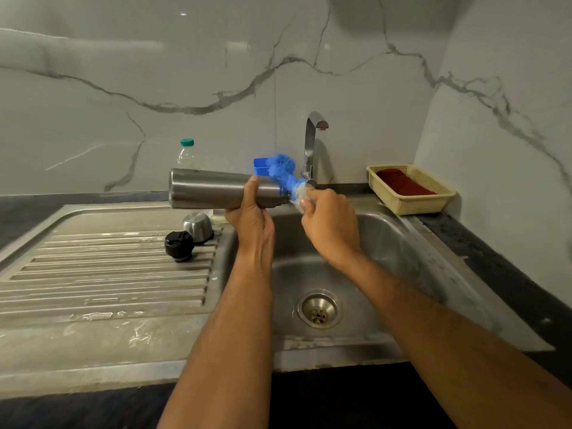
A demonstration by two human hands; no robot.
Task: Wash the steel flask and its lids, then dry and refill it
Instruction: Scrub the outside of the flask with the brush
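At the left of the frame the ribbed draining board (102, 267) carries the two lids: the black stopper (179, 245) sits at its right end, and the steel cup lid (198, 226) stands just behind it, the two about touching. Up behind them, against the marble wall, a clear plastic bottle (186, 153) with a green cap is partly hidden by the flask.

At centre the steel flask (216, 189) is held lying sideways above the sink's left edge, base toward the left of the frame, mouth toward the right. The left hand (251, 218) wraps it from below near the neck, thumb up over the front. At the mouth a blue scrubber (285, 172), blurred, presses against the neck; the right hand (328, 228) pinches its pale end between curled fingers. A small blue container (259, 166) shows just behind the scrubber.

Right of centre the tap (312, 144) stands over the sink basin (383, 243), and no water is visible running. At the right edge a cream basket (413, 202) holds a dark red cloth (404, 184).

Risks as I judge them: a wet, possibly soapy steel body gripped by one hand could slip and drop into the basin, denting it. A swing of the flask's base could knock the lids off the board. Scrubbing only around the neck may leave the inside unwashed.
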